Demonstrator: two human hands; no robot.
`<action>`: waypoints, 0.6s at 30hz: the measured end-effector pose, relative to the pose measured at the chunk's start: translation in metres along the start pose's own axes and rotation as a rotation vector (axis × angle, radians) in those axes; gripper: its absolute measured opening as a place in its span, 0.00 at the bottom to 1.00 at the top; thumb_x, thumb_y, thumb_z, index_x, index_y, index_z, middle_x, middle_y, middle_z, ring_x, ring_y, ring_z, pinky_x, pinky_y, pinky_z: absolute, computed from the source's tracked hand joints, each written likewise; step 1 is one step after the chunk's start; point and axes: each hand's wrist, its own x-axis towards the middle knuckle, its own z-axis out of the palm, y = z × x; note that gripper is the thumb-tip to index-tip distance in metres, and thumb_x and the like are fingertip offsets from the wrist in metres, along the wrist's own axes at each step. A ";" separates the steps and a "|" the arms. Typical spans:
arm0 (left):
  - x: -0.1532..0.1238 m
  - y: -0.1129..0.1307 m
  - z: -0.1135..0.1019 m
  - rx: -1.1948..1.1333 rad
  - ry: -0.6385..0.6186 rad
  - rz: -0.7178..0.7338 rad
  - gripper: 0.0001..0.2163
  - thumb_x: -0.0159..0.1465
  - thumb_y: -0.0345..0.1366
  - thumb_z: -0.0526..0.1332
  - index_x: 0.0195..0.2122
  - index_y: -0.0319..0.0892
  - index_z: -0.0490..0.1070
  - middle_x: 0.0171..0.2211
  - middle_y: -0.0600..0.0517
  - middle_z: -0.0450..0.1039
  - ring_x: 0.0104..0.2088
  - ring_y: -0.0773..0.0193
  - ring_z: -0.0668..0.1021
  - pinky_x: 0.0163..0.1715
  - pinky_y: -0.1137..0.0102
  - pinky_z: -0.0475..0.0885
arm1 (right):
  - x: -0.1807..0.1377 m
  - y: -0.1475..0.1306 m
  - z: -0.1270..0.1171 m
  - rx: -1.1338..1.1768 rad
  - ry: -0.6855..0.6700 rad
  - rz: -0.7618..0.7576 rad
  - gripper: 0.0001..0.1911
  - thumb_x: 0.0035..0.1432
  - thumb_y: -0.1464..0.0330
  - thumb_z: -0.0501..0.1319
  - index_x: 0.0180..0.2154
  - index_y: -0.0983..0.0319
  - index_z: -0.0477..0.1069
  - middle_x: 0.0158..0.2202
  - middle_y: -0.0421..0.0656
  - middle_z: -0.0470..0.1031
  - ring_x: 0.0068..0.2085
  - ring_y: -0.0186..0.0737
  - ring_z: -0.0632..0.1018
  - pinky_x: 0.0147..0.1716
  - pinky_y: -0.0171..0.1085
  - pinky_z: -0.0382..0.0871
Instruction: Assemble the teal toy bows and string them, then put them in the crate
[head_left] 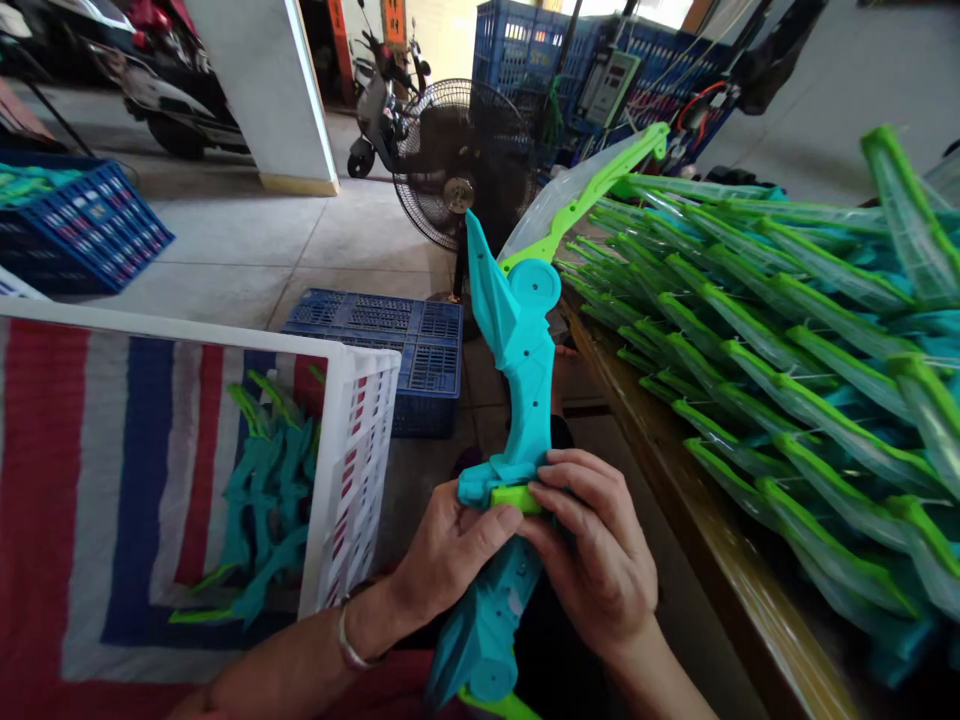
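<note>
A teal plastic toy bow (531, 390) stands nearly upright in front of me, its upper green limb (559, 228) wrapped in clear plastic and angled up to the right. My left hand (450, 550) is closed around the grip from the left, its thumb on a small bright green block (510, 498) at the bow's middle. On the other side my right hand (600, 550) is closed on the same middle part, fingers touching the block's right end. The palms hide part of the grip. The bow's lower end reaches the bottom of the view.
Many similar bows (795, 390) are stacked on a wooden table (675, 480) at right. A white crate (352, 450) at left, lined with striped cloth, holds several bows (270, 480). Ahead are a blue crate (420, 340) and a standing fan (457, 180).
</note>
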 end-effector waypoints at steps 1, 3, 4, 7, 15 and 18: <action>0.000 0.000 0.000 0.000 0.001 -0.001 0.14 0.67 0.47 0.66 0.40 0.40 0.83 0.33 0.49 0.81 0.31 0.64 0.77 0.34 0.72 0.74 | 0.000 0.001 0.000 0.003 -0.006 -0.009 0.13 0.63 0.74 0.68 0.49 0.63 0.72 0.45 0.50 0.75 0.53 0.51 0.77 0.47 0.51 0.80; 0.001 -0.002 0.001 -0.008 0.002 -0.011 0.14 0.67 0.46 0.66 0.39 0.40 0.82 0.32 0.50 0.80 0.30 0.66 0.75 0.32 0.74 0.74 | 0.001 0.001 -0.002 0.013 -0.032 -0.019 0.13 0.62 0.75 0.68 0.48 0.63 0.72 0.45 0.49 0.75 0.54 0.49 0.76 0.49 0.49 0.79; 0.001 -0.003 0.000 -0.014 0.004 -0.015 0.14 0.67 0.46 0.66 0.39 0.40 0.82 0.32 0.50 0.80 0.30 0.66 0.75 0.32 0.74 0.73 | 0.001 0.001 -0.003 0.016 -0.046 -0.011 0.13 0.62 0.75 0.68 0.48 0.63 0.72 0.45 0.49 0.75 0.55 0.49 0.76 0.50 0.48 0.79; -0.001 -0.007 -0.002 -0.029 0.011 -0.025 0.13 0.67 0.46 0.66 0.37 0.41 0.82 0.31 0.51 0.79 0.30 0.66 0.75 0.33 0.74 0.73 | -0.002 0.000 -0.006 0.068 -0.065 0.138 0.14 0.62 0.71 0.69 0.48 0.61 0.71 0.52 0.50 0.72 0.57 0.48 0.74 0.55 0.46 0.75; -0.014 -0.029 -0.013 -0.116 -0.028 -0.061 0.11 0.69 0.42 0.65 0.48 0.44 0.81 0.30 0.51 0.77 0.28 0.65 0.74 0.31 0.72 0.73 | 0.001 -0.006 -0.010 0.753 -0.288 0.844 0.18 0.64 0.56 0.67 0.51 0.56 0.72 0.43 0.41 0.77 0.41 0.40 0.77 0.42 0.37 0.74; -0.020 -0.032 -0.014 -0.138 -0.021 -0.045 0.10 0.69 0.41 0.65 0.47 0.45 0.81 0.29 0.52 0.76 0.27 0.67 0.73 0.30 0.73 0.72 | 0.003 -0.011 -0.009 0.808 -0.251 0.890 0.17 0.62 0.57 0.69 0.49 0.57 0.74 0.40 0.40 0.76 0.40 0.37 0.75 0.39 0.34 0.72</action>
